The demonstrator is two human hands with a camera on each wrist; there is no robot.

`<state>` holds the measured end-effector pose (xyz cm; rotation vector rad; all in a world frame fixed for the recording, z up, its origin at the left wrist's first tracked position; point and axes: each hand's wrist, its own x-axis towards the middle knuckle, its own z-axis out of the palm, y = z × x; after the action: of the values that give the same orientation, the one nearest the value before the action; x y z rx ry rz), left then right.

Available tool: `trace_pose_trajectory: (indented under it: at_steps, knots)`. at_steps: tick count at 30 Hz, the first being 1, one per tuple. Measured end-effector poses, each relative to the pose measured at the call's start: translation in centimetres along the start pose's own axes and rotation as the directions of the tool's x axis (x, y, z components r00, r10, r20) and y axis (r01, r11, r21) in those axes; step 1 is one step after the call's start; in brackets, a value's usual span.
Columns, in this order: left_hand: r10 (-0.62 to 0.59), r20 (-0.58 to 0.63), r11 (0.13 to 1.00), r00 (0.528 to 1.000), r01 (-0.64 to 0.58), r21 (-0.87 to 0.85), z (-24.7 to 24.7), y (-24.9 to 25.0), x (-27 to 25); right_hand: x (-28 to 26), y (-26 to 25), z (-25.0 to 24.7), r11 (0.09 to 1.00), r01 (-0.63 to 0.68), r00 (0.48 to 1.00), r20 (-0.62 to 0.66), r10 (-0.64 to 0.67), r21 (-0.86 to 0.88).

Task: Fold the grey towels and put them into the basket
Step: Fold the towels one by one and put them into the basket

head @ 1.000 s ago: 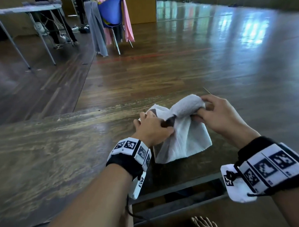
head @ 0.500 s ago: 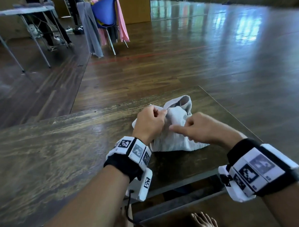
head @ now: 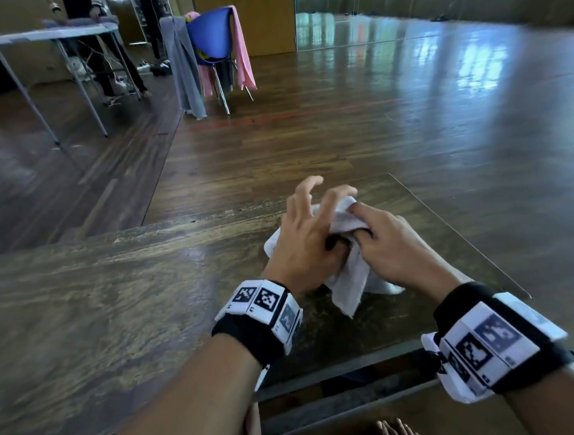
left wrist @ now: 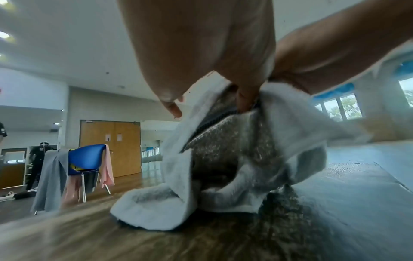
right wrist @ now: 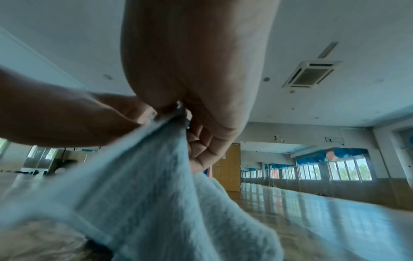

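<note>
A pale grey towel (head: pixel 348 290) sits bunched on the wooden table (head: pixel 118 307), its top lifted and its lower end draped on the surface. My left hand (head: pixel 309 229) pinches the towel's upper fold, with the other fingers (head: pixel 310 183) spread above it. My right hand (head: pixel 389 245) pinches the same raised part from the right, knuckles against the left hand. In the left wrist view the towel (left wrist: pixel 223 150) hangs open under the left hand (left wrist: pixel 201 53). In the right wrist view the right hand (right wrist: pixel 190 70) pinches a towel edge (right wrist: pixel 145 176). No basket is in view.
The table's right edge (head: pixel 460 236) runs close beside the towel. Far off stands a blue chair (head: pixel 212 39) draped with a grey cloth (head: pixel 182 64) and a pink one. A folding table (head: pixel 41 34) with people behind it is at the far left.
My hands have come together from either side of the towel and now meet at its top. The towel has been gathered from a loose spread into a raised bunch.
</note>
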<state>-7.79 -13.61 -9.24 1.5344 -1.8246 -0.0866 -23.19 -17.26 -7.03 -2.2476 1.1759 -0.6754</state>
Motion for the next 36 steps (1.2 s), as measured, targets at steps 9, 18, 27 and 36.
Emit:
trace_pose_trajectory:
  at_steps: [9, 18, 27, 36]
  knots:
    - [-0.139, -0.257, 0.99, 0.957, 0.128, -0.058, -2.3, -2.1, 0.8, 0.1, 1.2, -2.0, 0.97, -0.101, 0.962, -0.268, 0.04, -0.221]
    - [-0.294, -0.464, 0.956, 0.836, 0.245, -0.164, -5.7, -5.7, 0.3, 0.5, 5.2, -4.9, 0.988, -0.155, 0.888, -0.44, 0.133, -0.014]
    - [-0.44, 0.036, 0.881, 0.897, 0.439, -0.176, -7.4, -6.1, -0.2, 1.4, 6.5, -3.2, 0.999, -0.035, 0.984, 0.176, 0.041, -0.039]
    - [-0.329, 0.599, 0.937, 0.73, 0.33, 0.112, -3.3, -6.5, -2.8, 1.6, 4.4, 1.7, 0.993, -0.024, 0.881, 0.466, 0.076, -0.118]
